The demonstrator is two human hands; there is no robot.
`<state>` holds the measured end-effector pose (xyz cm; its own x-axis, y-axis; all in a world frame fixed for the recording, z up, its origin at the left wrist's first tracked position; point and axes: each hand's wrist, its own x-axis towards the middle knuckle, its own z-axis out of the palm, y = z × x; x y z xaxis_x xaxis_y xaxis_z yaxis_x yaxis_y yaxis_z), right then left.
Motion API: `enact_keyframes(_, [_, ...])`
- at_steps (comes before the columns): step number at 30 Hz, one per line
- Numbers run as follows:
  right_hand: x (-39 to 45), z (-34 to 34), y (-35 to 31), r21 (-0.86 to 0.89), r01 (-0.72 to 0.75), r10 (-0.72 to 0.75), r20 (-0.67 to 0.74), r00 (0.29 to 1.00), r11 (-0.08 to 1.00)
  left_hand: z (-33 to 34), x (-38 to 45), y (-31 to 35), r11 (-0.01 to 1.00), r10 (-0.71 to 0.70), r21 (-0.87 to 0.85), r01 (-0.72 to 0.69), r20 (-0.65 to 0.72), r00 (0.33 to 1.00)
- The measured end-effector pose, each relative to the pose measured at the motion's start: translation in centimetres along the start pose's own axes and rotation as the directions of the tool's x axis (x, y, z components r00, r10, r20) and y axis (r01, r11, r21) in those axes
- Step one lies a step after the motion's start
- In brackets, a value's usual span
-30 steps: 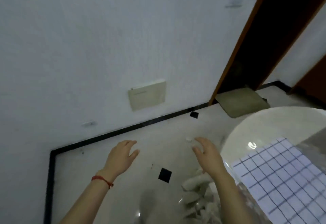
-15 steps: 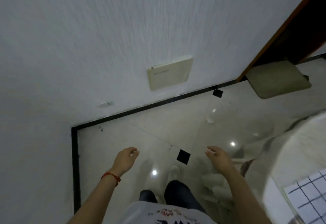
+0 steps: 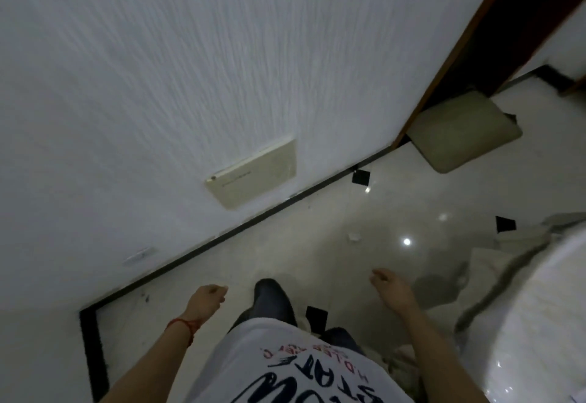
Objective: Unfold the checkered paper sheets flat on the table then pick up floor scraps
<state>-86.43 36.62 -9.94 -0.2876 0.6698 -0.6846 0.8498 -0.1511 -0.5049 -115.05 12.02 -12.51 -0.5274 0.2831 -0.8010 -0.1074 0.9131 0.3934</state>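
Note:
A small white paper scrap [image 3: 354,237] lies on the glossy tiled floor, ahead of me and near the wall's black skirting. My left hand [image 3: 207,301], with a red string on its wrist, hangs at my side with its fingers loosely curled and nothing in it. My right hand [image 3: 390,287] is held out over the floor, fingers loosely bent and empty, well short of the scrap. The round white table [image 3: 539,317] shows at the right edge. The checkered sheets are out of view.
A white textured wall with a beige cover plate [image 3: 253,174] runs along the left. An olive mat [image 3: 463,131] lies at a dark doorway with a brown frame. White crumpled material [image 3: 488,272] sits under the table's edge. My legs and white printed shirt [image 3: 301,367] fill the bottom.
The view has tilted down from the table toward the floor and my own body. The checkered sheet has left the frame. Both hands have dropped lower and curled slightly.

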Motion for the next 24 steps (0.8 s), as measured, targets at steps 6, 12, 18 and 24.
enact_keyframes(6, [5.9, -5.0, -2.6, 0.142, -0.076, 0.095, -0.132, 0.987, 0.987, -0.7, 6.6, 9.9, 0.997, -0.006, 0.078, -0.001, 0.085, 0.996])
enact_keyframes(12, [9.3, -9.1, -2.4, 0.28, -0.194, 0.257, -0.209, 0.943, 0.94, 0.9, 12.9, 25.2, 0.921, 0.109, 0.346, -0.178, 0.209, 0.972])
enact_keyframes(18, [10.9, -12.5, -1.0, 0.407, -0.326, 0.429, -0.194, 0.882, 0.853, 7.8, 14.7, 43.3, 0.787, 0.241, 0.434, -0.439, 0.438, 0.866])
enact_keyframes(24, [13.8, -16.7, 1.7, 0.556, -0.365, 0.54, -0.185, 0.821, 0.746, 18.8, 15.0, 57.0, 0.73, 0.278, 0.393, -0.559, 0.577, 0.768])
